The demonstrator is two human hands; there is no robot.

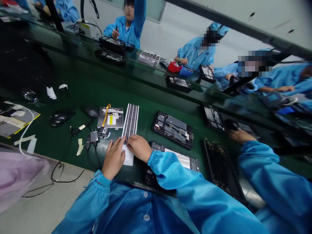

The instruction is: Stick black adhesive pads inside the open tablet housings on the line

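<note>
A long white sheet with rows of small black pieces, like a sticker sheet (131, 120), lies on the green table, its lower part bare white. My left hand (113, 160) rests flat along the sheet's left edge, fingers stretched out. From the other side, my right hand (139, 148) bends its fingers together on the sheet, close to my left fingertips. Whatever those fingers pinch is hidden. Just right of my right hand, an opened device (181, 158) lies partly under my sleeve. Beyond it sits another opened device in a black frame (173, 129).
Left of the sheet are a flat metal panel (114, 117) with an orange ribbon, a charger (94, 136), cables and a black mouse (62, 116). At right, a co-worker's hand (241, 136) reaches in beside a black tray (220, 169). A raised shelf (146, 74) crosses behind.
</note>
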